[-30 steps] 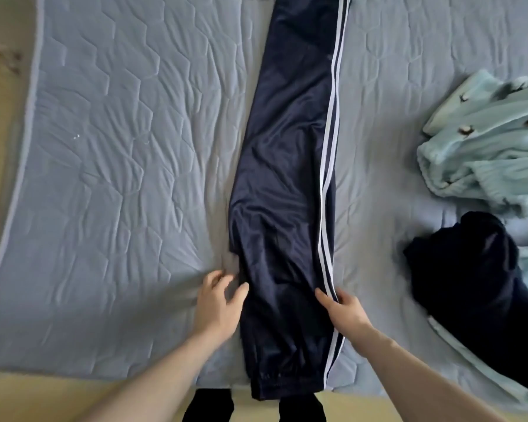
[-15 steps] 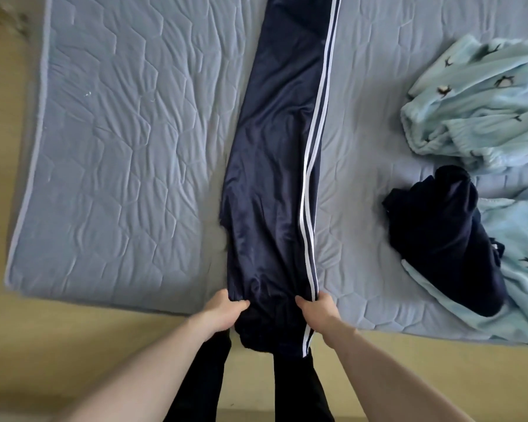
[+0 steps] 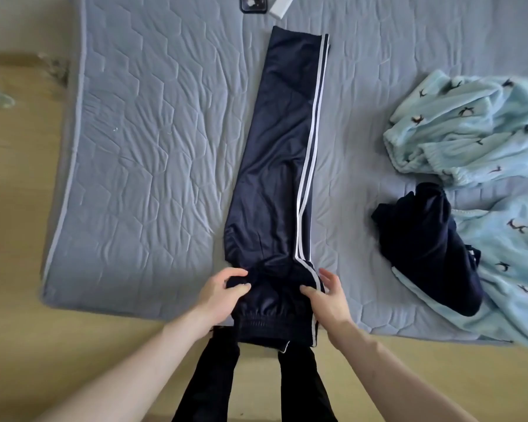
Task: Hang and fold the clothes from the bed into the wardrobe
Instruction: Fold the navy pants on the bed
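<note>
At the far left we see the wooden floor (image 3: 19,208), and beside it the grey quilted mattress (image 3: 141,166), whose near edge runs across in front of us. Our left forearm reaches up from the lower left, bare, and our left hand (image 3: 220,295) sits at the near end of the navy track trousers (image 3: 275,166); its fingers (image 3: 237,274) curl over a bunched fold of the cloth while the thumb closes in from below, so the fabric is pinched between them. The trousers lie flat down the middle of the mattress, folded leg on leg, with white side stripes (image 3: 307,166) along their right edge; the far end sits near a dark phone (image 3: 253,4) and a white strip at the top, and the elastic cuff (image 3: 272,322) hangs just over the near edge of the mattress, above our own dark-clad legs. Our right forearm comes up from the lower right, and our right hand (image 3: 328,296) grips the striped edge, the thumb laid on top of the cloth and the fingers (image 3: 329,277) a little spread and bent round the outer side. Further right, well apart from the trousers, a crumpled dark garment (image 3: 424,251) lies on the mattress, touching a heap of pale blue fleece clothing (image 3: 470,129) with small dark motifs.
</note>
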The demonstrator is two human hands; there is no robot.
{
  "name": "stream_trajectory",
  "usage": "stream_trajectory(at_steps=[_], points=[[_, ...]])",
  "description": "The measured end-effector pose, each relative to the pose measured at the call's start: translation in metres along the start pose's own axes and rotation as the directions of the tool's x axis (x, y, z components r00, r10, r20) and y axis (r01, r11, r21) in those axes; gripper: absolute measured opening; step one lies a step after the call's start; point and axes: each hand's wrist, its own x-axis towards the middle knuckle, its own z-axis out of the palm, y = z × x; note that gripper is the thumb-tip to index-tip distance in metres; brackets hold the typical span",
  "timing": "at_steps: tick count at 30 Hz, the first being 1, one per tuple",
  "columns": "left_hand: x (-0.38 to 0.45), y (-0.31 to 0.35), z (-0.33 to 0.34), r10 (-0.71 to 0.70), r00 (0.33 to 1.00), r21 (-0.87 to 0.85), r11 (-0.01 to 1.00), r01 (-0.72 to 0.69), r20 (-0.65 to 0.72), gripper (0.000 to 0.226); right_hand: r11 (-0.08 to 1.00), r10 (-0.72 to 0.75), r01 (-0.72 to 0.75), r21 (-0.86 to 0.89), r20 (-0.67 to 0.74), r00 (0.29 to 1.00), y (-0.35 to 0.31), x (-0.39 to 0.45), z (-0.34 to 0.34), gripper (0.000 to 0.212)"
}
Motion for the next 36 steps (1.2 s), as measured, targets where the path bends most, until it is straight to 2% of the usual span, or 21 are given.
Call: stream_trajectory(at_steps=[1, 4, 8, 10, 11, 14, 17, 19, 20, 23, 25, 27, 30, 32, 34, 36], points=[[0.002, 0.021, -0.006, 0.030, 1.000, -0.036, 0.999, -0.030, 0.000, 0.019, 0.999, -0.010, 0.010, 0.035, -0.010, 1.000, -0.018, 0.004, -0.002, 0.044], [0.018, 0.083, -0.021, 0.031, 0.999, -0.250, 0.968, -0.022, 0.031, 0.015, 0.970, 0.016, -0.018, 0.241, 0.009, 1.000, -0.074, 0.022, -0.005, 0.025], [0.050, 0.151, -0.046, -0.003, 0.996, -0.545, 0.837, 0.050, 0.087, 0.017, 0.920, 0.026, -0.029, 0.391, 0.014, 1.000, -0.146, 0.050, -0.009, 0.028], [0.068, 0.170, -0.056, -0.006, 0.998, -0.608, 0.793, 0.047, 0.068, 0.024, 0.894, 0.019, -0.024, 0.448, 0.015, 1.000, -0.170, 0.062, -0.007, 0.029], [0.078, 0.176, -0.059, -0.011, 0.999, -0.608, 0.793, 0.039, 0.050, 0.026, 0.911, -0.005, 0.005, 0.413, -0.001, 1.000, -0.180, 0.067, -0.005, 0.032], [0.104, 0.177, -0.060, -0.056, 0.998, -0.477, 0.878, 0.038, -0.024, 0.016, 0.981, -0.145, 0.144, 0.130, -0.007, 0.989, -0.191, 0.085, 0.006, 0.054], [0.133, 0.153, -0.059, -0.062, 0.982, -0.120, 0.992, 0.040, -0.180, 0.016, 0.994, -0.092, 0.084, -0.070, -0.122, 0.988, -0.171, 0.114, 0.014, 0.044], [0.147, 0.131, -0.059, -0.037, 0.968, 0.141, 0.987, 0.074, -0.249, 0.019, 0.976, -0.070, 0.032, -0.217, -0.171, 0.983, -0.153, 0.124, 0.020, 0.055], [0.152, 0.119, -0.059, -0.042, 0.968, 0.221, 0.970, 0.099, -0.248, 0.028, 0.950, -0.082, 0.029, -0.312, -0.159, 0.984, -0.142, 0.127, 0.024, 0.065], [0.168, 0.086, -0.056, -0.114, 0.976, 0.211, 0.965, 0.153, -0.188, 0.086, 0.925, -0.090, 0.023, -0.380, -0.158, 0.983, -0.116, 0.136, 0.032, 0.085], [0.176, 0.069, -0.051, -0.143, 0.982, 0.174, 0.971, 0.164, -0.125, 0.102, 0.935, -0.082, 0.026, -0.355, -0.146, 0.986, -0.103, 0.143, 0.035, 0.084], [0.181, 0.058, -0.043, -0.168, 0.982, 0.139, 0.974, 0.178, -0.082, 0.105, 0.939, -0.070, 0.026, -0.344, -0.115, 0.991, -0.093, 0.151, 0.037, 0.078], [0.186, 0.051, -0.033, -0.138, 0.985, 0.087, 0.985, 0.147, -0.104, 0.086, 0.954, -0.050, 0.025, -0.298, -0.077, 0.996, -0.084, 0.161, 0.040, 0.054], [0.185, 0.051, -0.027, -0.084, 0.979, 0.088, 0.991, 0.101, -0.185, 0.055, 0.967, -0.042, 0.027, -0.252, -0.055, 0.998, -0.080, 0.163, 0.039, 0.034], [0.177, 0.051, -0.021, -0.041, 0.972, 0.116, 0.991, 0.069, -0.231, 0.026, 0.974, -0.023, 0.011, -0.225, -0.052, 0.998, -0.075, 0.160, 0.035, 0.026], [0.161, 0.048, -0.018, -0.047, 0.975, 0.166, 0.983, 0.084, -0.215, 0.016, 0.975, 0.003, -0.016, -0.222, -0.059, 0.998, -0.066, 0.151, 0.031, 0.022]])
